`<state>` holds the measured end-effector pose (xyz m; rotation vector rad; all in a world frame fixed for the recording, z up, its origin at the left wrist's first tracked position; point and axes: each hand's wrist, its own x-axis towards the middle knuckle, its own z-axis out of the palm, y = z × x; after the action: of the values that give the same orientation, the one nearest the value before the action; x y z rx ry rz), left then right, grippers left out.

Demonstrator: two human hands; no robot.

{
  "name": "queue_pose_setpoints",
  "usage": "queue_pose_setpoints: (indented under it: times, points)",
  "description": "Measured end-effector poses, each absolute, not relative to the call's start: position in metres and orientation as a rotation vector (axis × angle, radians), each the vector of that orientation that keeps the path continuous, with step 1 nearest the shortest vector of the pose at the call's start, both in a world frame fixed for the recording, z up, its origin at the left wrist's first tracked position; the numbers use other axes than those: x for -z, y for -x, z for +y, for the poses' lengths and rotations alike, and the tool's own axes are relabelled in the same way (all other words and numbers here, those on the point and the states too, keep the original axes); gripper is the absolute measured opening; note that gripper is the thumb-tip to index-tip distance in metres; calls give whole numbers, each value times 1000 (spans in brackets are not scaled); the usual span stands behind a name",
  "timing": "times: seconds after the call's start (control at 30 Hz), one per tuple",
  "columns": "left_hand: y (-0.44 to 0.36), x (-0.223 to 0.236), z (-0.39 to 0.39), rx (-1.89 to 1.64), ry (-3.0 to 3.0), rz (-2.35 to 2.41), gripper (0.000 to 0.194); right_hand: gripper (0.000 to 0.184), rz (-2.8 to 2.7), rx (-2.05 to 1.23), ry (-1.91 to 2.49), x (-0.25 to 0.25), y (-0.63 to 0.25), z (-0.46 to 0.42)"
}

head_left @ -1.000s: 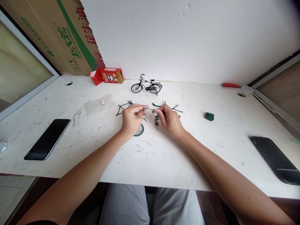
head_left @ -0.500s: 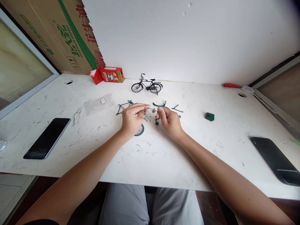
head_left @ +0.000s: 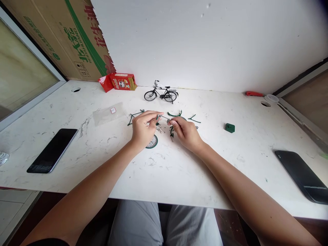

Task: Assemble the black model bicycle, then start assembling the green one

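Observation:
Over the middle of the table, my left hand (head_left: pixel 144 128) pinches a small silver part (head_left: pixel 159 117) between thumb and fingers. From it a thin metal rod (head_left: pixel 164 118) runs to my right hand (head_left: pixel 187 134), whose thumb and forefinger are closed on its other end. The kinds of both pieces are too small to tell. Under and around the hands lie green model bicycle parts: a frame (head_left: pixel 131 118), a spoked wheel (head_left: pixel 153 141) partly covered by my left hand, a curved piece (head_left: pixel 174 113), a forked piece (head_left: pixel 195 119), and small silver bits (head_left: pixel 160 129).
An assembled black model bicycle (head_left: pixel 161 94) stands at the back. Around it are a red box (head_left: pixel 124 82), a clear bag (head_left: pixel 106 114), a green block (head_left: pixel 230 127) and a red tool (head_left: pixel 254 93). A phone (head_left: pixel 52 150) lies left, a black device (head_left: pixel 299 174) right.
My right hand's fingertips have shifted slightly left along the thin rod, closer to my left hand. My left hand keeps its pinch almost unchanged.

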<state>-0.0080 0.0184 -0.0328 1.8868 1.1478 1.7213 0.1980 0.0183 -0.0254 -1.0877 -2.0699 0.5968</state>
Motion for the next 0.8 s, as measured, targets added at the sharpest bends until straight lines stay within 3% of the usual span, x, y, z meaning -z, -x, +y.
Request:
queue_pose_setpoints:
  times: [0.3, 0.8]
  points:
    - [7, 31, 18, -1701, -1843, 1165, 18, 50, -1984, -762, 1121, 23, -193, 13]
    - [8, 27, 17, -1727, -1870, 1112, 20, 57, -1446, -1658, 943, 9, -179, 5]
